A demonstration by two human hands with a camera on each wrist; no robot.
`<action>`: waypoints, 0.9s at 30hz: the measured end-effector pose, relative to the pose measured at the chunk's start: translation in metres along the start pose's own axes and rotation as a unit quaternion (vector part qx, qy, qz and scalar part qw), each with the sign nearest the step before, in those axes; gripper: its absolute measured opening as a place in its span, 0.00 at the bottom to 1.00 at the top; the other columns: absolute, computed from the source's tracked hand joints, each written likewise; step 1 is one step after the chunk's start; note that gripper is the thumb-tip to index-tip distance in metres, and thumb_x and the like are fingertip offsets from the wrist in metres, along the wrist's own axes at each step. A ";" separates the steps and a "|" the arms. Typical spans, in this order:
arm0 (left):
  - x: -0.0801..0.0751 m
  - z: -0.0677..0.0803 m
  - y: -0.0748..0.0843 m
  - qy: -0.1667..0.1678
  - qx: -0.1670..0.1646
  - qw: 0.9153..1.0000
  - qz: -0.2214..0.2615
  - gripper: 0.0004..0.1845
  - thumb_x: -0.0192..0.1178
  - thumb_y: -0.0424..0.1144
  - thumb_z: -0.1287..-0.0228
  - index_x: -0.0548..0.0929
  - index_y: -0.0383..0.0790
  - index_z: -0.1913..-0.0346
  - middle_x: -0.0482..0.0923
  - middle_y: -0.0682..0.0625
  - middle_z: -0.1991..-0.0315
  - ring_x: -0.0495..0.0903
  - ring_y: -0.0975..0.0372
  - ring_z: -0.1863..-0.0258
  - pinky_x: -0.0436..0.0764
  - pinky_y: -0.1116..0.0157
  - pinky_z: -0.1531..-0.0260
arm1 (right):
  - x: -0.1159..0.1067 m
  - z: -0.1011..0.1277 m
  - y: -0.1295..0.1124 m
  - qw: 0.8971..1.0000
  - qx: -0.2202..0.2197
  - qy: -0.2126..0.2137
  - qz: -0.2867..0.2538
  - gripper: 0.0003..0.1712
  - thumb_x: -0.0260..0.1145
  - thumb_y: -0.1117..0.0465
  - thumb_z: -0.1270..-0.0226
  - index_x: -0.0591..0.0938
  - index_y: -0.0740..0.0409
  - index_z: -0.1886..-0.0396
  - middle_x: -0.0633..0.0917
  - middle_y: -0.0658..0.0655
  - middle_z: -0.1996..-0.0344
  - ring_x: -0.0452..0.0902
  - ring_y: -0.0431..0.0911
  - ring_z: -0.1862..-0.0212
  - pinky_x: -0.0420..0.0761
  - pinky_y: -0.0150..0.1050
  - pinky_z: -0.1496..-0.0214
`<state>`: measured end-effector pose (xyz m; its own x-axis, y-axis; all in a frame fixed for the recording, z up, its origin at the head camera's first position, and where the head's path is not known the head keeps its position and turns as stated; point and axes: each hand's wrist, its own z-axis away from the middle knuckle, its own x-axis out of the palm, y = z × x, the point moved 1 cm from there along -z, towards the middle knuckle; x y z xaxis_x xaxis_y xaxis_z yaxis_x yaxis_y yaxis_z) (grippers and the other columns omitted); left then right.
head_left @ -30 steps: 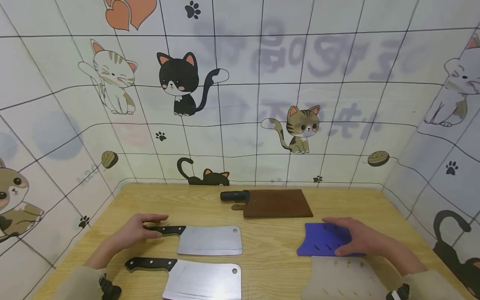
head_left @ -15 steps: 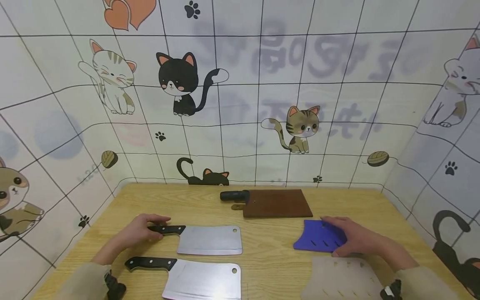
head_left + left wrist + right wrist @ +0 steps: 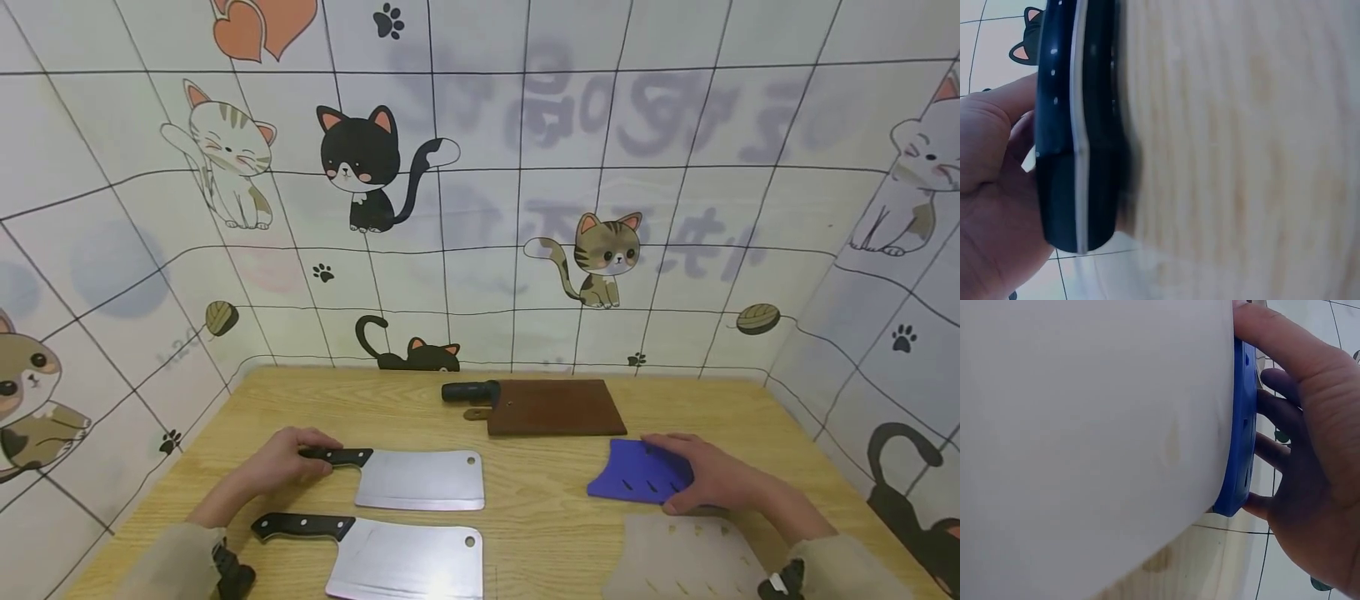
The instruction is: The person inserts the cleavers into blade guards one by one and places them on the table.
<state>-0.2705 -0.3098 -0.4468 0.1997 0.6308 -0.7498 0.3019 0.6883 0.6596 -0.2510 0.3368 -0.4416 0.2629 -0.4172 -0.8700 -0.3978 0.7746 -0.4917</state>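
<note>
My left hand point(image 3: 281, 462) pinches the black handle end of the farther cleaver point(image 3: 423, 481), its blade flat on the table and pointing right. Nearer to me lies a second cleaver point(image 3: 412, 554), its handle beside my left wrist. A black riveted handle point(image 3: 1079, 125) fills the left wrist foreground and covers part of the fingers. On the right, my right hand point(image 3: 720, 475) grips a blue slotted plastic blade cover point(image 3: 637, 475), thumb on its near edge and fingers along the far edge. The palm hides its right end. A whitish slotted cover point(image 3: 686, 554) lies just in front of it.
At the back of the wooden table point(image 3: 525, 492) lies a brown flat sheath point(image 3: 558, 408) with a small tab, and a black handle point(image 3: 467, 392) sticks out to its left. Printed wall sheets point(image 3: 480, 208) with cartoon cats stand behind and on both sides.
My right hand has shifted the blue cover slightly left and away from me. My left hand has moved a little right, farther over the cleaver's handle.
</note>
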 end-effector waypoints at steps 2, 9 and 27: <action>-0.001 0.001 -0.001 -0.003 0.000 1.000 0.004 0.15 0.74 0.33 0.41 0.90 0.37 0.50 0.86 0.43 0.50 0.81 0.47 0.48 0.77 0.47 0.47 | 0.001 -0.001 0.000 1.000 -0.005 0.010 0.011 0.58 0.85 0.43 0.57 0.73 0.62 0.28 0.73 0.72 0.34 0.64 0.75 0.34 0.67 0.73 0.42; -0.008 0.000 -0.001 -0.036 0.008 0.998 0.041 0.17 0.75 0.38 0.41 0.90 0.37 0.50 0.87 0.48 0.53 0.80 0.57 0.55 0.76 0.66 0.56 | 0.002 -0.002 -0.001 0.997 -0.029 0.041 0.062 0.53 0.86 0.41 0.63 0.79 0.53 0.33 0.81 0.62 0.40 0.72 0.65 0.40 0.74 0.63 0.47; -0.005 -0.004 0.012 -0.062 -0.021 0.989 0.134 0.22 0.70 0.41 0.34 0.85 0.35 0.40 0.84 0.44 0.56 0.77 0.59 0.65 0.81 0.61 0.66 | -0.006 -0.003 -0.005 0.995 -0.033 0.084 0.037 0.55 0.85 0.40 0.62 0.78 0.54 0.31 0.79 0.64 0.42 0.74 0.62 0.43 0.76 0.56 0.52</action>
<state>-0.2716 -0.3035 -0.4345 0.3806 0.7461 -0.5463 0.1833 0.5182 0.8354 -0.2529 0.3338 -0.4343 0.0825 -0.4376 -0.8954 -0.4688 0.7758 -0.4223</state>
